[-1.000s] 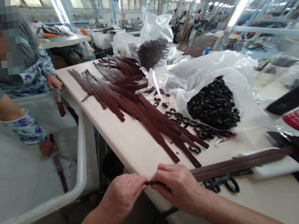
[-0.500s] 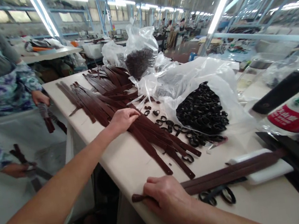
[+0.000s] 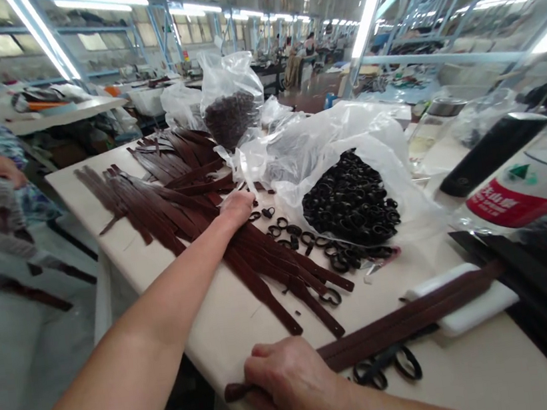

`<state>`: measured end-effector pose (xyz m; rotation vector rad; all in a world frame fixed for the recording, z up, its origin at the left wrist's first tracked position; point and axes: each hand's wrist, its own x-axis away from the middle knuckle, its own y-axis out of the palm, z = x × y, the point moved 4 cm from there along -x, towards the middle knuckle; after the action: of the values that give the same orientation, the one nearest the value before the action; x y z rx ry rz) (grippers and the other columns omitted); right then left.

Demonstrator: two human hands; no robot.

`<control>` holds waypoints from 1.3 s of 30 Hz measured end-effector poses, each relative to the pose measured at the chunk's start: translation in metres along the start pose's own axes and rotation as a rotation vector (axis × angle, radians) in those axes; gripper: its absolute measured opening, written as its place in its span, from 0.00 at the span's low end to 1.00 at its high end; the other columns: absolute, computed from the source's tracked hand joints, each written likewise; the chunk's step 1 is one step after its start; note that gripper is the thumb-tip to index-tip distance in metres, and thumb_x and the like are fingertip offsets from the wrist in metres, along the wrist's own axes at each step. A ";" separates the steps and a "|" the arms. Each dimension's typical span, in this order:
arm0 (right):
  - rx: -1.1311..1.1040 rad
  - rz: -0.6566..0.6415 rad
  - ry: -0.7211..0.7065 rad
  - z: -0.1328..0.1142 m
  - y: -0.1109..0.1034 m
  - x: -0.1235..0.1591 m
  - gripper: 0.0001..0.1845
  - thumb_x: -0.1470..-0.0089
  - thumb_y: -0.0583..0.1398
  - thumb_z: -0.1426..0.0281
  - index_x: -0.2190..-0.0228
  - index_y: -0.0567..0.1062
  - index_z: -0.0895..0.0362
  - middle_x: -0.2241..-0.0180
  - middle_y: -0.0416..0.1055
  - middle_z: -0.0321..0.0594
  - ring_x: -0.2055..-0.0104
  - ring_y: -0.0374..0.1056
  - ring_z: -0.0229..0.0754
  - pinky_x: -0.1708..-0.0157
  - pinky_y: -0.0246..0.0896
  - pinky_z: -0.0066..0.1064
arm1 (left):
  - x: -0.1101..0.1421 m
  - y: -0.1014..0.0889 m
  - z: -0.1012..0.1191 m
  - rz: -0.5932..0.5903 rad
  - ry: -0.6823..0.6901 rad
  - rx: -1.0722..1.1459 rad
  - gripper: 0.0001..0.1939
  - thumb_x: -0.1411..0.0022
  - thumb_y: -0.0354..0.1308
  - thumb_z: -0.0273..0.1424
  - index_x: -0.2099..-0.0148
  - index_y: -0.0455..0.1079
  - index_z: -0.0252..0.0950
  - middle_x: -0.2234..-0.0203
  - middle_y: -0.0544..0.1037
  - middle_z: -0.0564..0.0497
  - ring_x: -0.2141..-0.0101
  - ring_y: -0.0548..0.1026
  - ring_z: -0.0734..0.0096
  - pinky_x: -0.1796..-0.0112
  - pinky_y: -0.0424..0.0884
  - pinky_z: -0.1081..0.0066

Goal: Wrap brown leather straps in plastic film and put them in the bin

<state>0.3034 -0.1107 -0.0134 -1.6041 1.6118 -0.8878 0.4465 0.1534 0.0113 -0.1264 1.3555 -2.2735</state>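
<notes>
Head view: across the table (image 3: 215,340), the pile of straps (image 3: 153,211) slants from far left to near right, left of the bag (image 3: 329,134). One strap (image 3: 410,321) lies nearer, its long axis running rightward and slightly away from the right hand (image 3: 296,380), over the block (image 3: 479,312). That hand pinches it near its left end. The left hand (image 3: 236,210) is farther out, over the pile, close beside loose rings (image 3: 292,229); its fingertips' hold cannot be told.
</notes>
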 end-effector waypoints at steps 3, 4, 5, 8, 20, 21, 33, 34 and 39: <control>0.004 0.027 0.002 0.001 0.001 0.000 0.08 0.46 0.60 0.65 0.75 0.70 0.55 0.73 0.73 0.32 0.77 0.64 0.34 0.78 0.40 0.30 | 0.021 -0.015 0.007 0.085 -0.037 0.072 0.16 0.43 0.56 0.24 0.52 0.76 0.32 0.61 0.81 0.41 0.59 0.78 0.59 0.55 0.69 0.66; 0.005 0.032 0.001 0.001 0.001 -0.001 0.09 0.47 0.61 0.65 0.75 0.69 0.55 0.73 0.73 0.32 0.77 0.64 0.34 0.78 0.40 0.30 | 0.035 -0.021 0.009 0.105 -0.048 0.159 0.17 0.42 0.56 0.26 0.50 0.75 0.31 0.61 0.81 0.42 0.61 0.78 0.62 0.56 0.71 0.67; 0.006 0.033 -0.003 0.001 0.001 -0.001 0.08 0.47 0.61 0.66 0.75 0.69 0.55 0.73 0.73 0.32 0.77 0.64 0.34 0.78 0.40 0.30 | 0.052 -0.028 0.011 0.117 -0.066 0.296 0.17 0.40 0.55 0.28 0.49 0.74 0.31 0.61 0.81 0.43 0.63 0.79 0.64 0.59 0.72 0.68; 0.005 0.031 -0.015 0.000 0.000 -0.003 0.06 0.49 0.61 0.70 0.75 0.70 0.55 0.74 0.72 0.32 0.76 0.65 0.35 0.77 0.42 0.29 | 0.122 -0.042 0.008 0.111 -0.192 0.870 0.17 0.43 0.61 0.33 0.52 0.75 0.31 0.63 0.82 0.44 0.67 0.80 0.67 0.63 0.75 0.68; -0.144 0.320 -0.112 -0.014 -0.032 0.002 0.10 0.39 0.56 0.69 0.71 0.72 0.57 0.74 0.68 0.36 0.74 0.64 0.35 0.72 0.55 0.26 | 0.335 -0.021 0.013 0.348 -0.722 1.457 0.13 0.53 0.72 0.31 0.63 0.79 0.34 0.67 0.82 0.49 0.70 0.78 0.74 0.69 0.74 0.79; -0.141 0.333 -0.123 -0.016 -0.033 0.003 0.10 0.39 0.56 0.69 0.71 0.73 0.57 0.74 0.68 0.36 0.73 0.65 0.35 0.71 0.55 0.26 | 0.340 -0.018 0.018 0.361 -0.727 1.465 0.13 0.54 0.72 0.31 0.64 0.79 0.34 0.68 0.82 0.49 0.70 0.78 0.76 0.69 0.74 0.80; -0.006 0.302 -0.194 -0.023 -0.029 0.009 0.13 0.37 0.54 0.68 0.70 0.73 0.57 0.74 0.68 0.37 0.73 0.65 0.35 0.71 0.55 0.26 | 0.348 0.001 0.038 0.282 -0.692 1.642 0.13 0.52 0.72 0.31 0.62 0.80 0.34 0.69 0.82 0.49 0.73 0.76 0.79 0.68 0.73 0.81; -0.035 0.295 -0.185 -0.022 -0.029 0.009 0.12 0.37 0.54 0.68 0.70 0.73 0.57 0.73 0.68 0.37 0.73 0.65 0.35 0.71 0.55 0.26 | 0.349 0.000 0.038 0.260 -0.673 1.637 0.15 0.52 0.72 0.32 0.60 0.80 0.34 0.68 0.82 0.48 0.72 0.77 0.78 0.67 0.74 0.80; -0.204 0.264 -0.178 -0.022 -0.026 0.008 0.07 0.39 0.58 0.69 0.69 0.72 0.57 0.73 0.68 0.36 0.73 0.64 0.34 0.72 0.55 0.25 | 0.354 -0.005 0.040 0.224 -0.558 1.507 0.19 0.55 0.73 0.30 0.57 0.80 0.36 0.66 0.83 0.48 0.67 0.77 0.73 0.63 0.73 0.75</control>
<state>0.2987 -0.1190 0.0201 -1.5100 1.7787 -0.4430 0.1470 -0.0360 -0.0224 -0.0655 -0.6940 -2.1981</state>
